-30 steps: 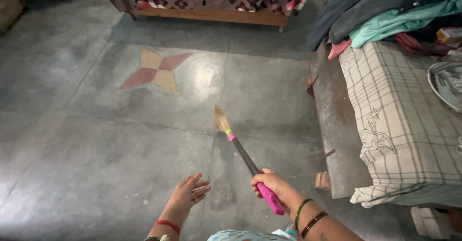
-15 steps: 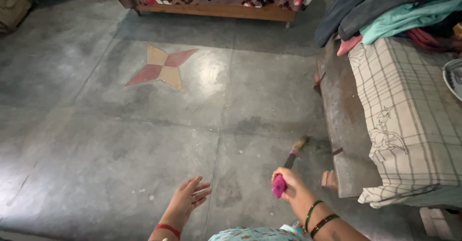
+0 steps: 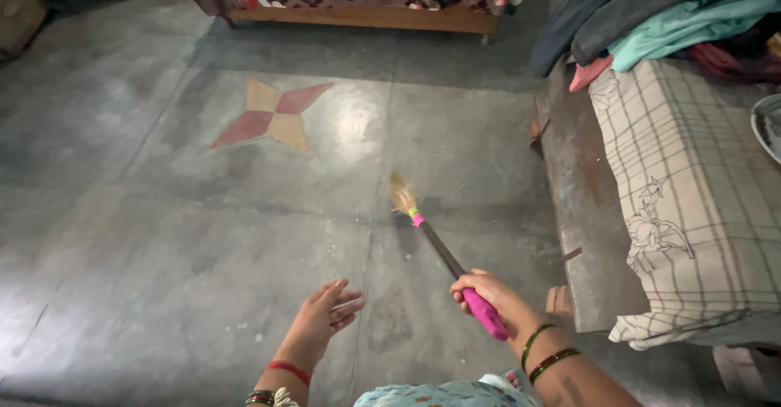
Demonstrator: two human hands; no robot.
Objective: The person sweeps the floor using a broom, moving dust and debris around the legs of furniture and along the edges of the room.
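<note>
My right hand point(image 3: 488, 291) grips the pink handle of a short broom point(image 3: 443, 250). The broom's dark shaft points up and left, and its straw bristles point(image 3: 399, 192) touch the grey stone floor point(image 3: 163, 236). My left hand point(image 3: 325, 311) hangs open over the floor to the left of the broom, fingers spread, holding nothing. Small pale specks of dirt lie on the floor between the two hands and further left.
A bed point(image 3: 691, 195) with a checked sheet on a metal frame stands at the right, with a pile of clothes point(image 3: 651, 17) on it. Another wooden bed point(image 3: 358, 0) with a flowered cover is at the back. A red and tan star inlay point(image 3: 272, 114) marks the floor.
The broom swung right toward the metal bed frame half a second ago, then back up and left to the middle of the floor. My left hand stayed nearly still.
</note>
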